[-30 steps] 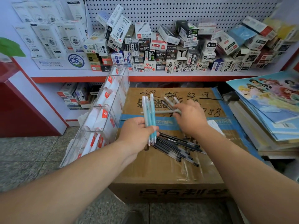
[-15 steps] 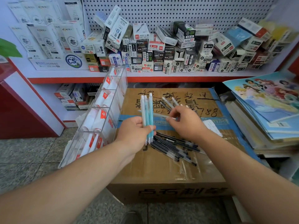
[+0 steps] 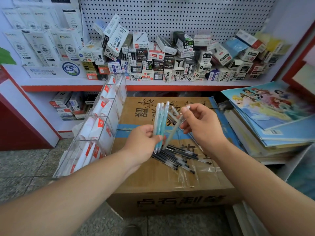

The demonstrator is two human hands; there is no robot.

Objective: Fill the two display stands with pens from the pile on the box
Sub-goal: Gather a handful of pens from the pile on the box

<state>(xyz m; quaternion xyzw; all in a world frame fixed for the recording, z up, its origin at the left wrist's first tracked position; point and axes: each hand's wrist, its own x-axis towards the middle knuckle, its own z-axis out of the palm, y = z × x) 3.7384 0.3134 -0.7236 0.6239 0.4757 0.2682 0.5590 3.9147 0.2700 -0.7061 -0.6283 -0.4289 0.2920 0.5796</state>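
Observation:
My left hand grips a small bunch of light blue pens, held upright above the cardboard box. Just to its right, my right hand pinches a pale translucent pen that slants down toward the bunch. A pile of dark pens lies on the box top under both hands. A few pale pens lie behind the bunch. The clear acrylic display stand leans against the box's left side, its compartments holding white and red paper sleeves.
A shelf with many small pen boxes runs along the back under a pegboard. A stack of picture books lies right of the box. A red counter stands at the left, and tiled floor spreads below it.
My right hand has lifted a pale pen off the box and brought it toward the bunch in my left hand. The left hand has stayed nearly in place.

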